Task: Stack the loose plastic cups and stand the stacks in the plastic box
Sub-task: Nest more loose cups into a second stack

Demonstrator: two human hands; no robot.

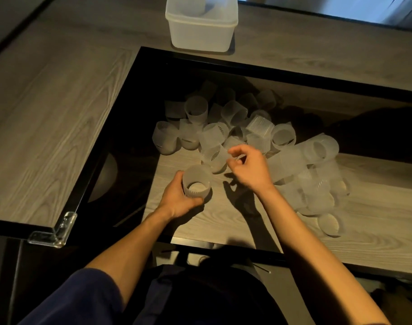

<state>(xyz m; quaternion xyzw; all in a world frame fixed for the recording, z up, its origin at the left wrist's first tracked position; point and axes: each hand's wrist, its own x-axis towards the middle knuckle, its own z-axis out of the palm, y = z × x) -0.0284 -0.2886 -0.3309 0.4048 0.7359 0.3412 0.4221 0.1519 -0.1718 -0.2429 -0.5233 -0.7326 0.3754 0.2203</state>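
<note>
While the left hand [177, 199] grips an upright ribbed cup [196, 181], the right hand [250, 168], fingers curled, hovers at the near edge of the heap of loose cups [234, 113]; whether it pinches one is unclear. Nesting another cup into the held one likely comes next. The plastic box [201, 36] stands well beyond both hands.

Wood-grain tabletop [48, 113]; black frame [294, 76] around inset; clear corner guard [56, 233] near-left.

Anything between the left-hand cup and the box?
Yes: the pile of loose cups and the black frame edge lie between the cup in the left hand and the plastic box. The box is open on top; lifting over should clear.
</note>
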